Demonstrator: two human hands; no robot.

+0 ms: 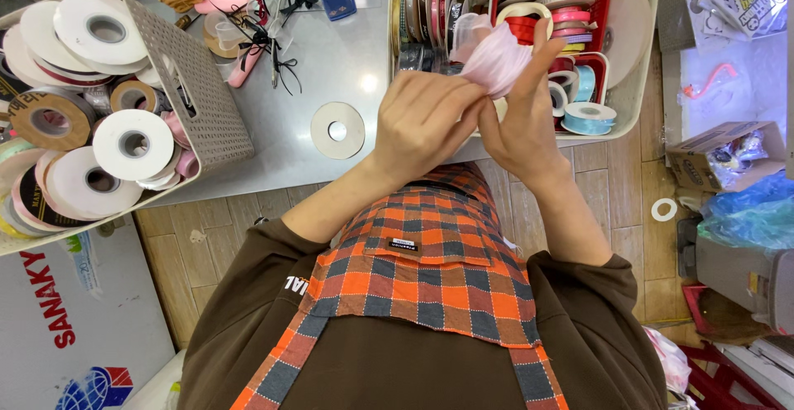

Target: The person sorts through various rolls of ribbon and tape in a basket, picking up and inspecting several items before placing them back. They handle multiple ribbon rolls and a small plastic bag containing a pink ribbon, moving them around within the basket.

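Ribbon [496, 61], pale pink, mid-folding: left hand [422, 121] pinches its gathered base, right hand [523, 116] grips the loops above; next move needs firm pinch.

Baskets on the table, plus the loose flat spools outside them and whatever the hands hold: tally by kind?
Perforated baskets: 2, left basket, right basket
Loose flat spools: 2, grey spool on the table, white ring on the floor
Pink ribbon bunches: 1, pink ribbon, pinched by left hand and right hand
Total: 5
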